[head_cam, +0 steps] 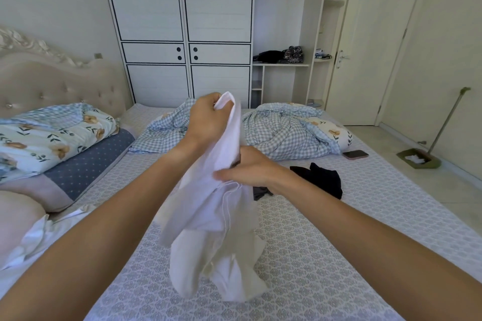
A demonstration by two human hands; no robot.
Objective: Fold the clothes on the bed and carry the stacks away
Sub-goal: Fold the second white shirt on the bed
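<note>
Here we have a white garment [208, 200] lifted off the bed [326, 255], hanging bunched, long axis near vertical and leaning a little right at the top. Left hand [206, 118] high, fingers curled round the top edge, thumb pinching the cloth against them. Right hand [250, 171] lower, at mid-length, fingers wrapped about a gathered section; its fingertips are hidden behind the fabric, so we cannot tell how tight the hold is. Lower end of the garment trails down to the patterned sheet, apparently touching it.

We judge the step as sorting out the garment before a first fold. The turn of it: cloth runs downward from the left hand through the right, so the right hand is the nearer one to slide along and find an edge or corner.

Dark clothes [320, 177] lie unfolded just beyond the right wrist. A phone [355, 154] sits farther right, beside the checked quilt [281, 133]. No folded stack visible yet.
</note>
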